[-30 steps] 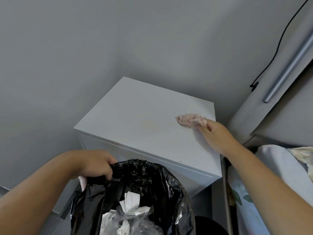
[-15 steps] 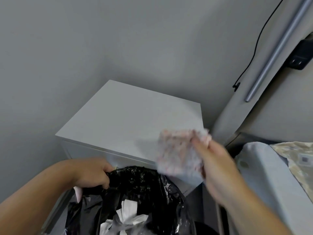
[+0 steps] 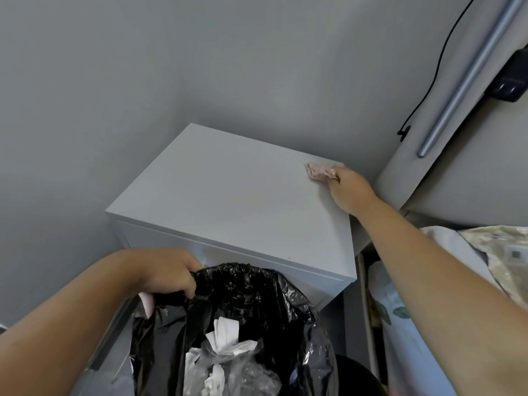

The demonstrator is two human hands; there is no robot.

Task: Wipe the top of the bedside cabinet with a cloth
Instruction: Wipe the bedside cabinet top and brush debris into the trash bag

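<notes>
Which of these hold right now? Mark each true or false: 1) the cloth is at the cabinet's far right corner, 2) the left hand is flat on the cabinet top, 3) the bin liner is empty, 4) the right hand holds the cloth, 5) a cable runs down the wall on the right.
1) True. The cloth lies near the far right corner of the cabinet top.
2) False. The left hand has a grip on the rim of the black bin liner, in front of the cabinet.
3) False. White crumpled paper and clear plastic lie inside it.
4) True. The right hand presses the cloth onto the top.
5) True. A black cable hangs there, beside a grey bar.
</notes>
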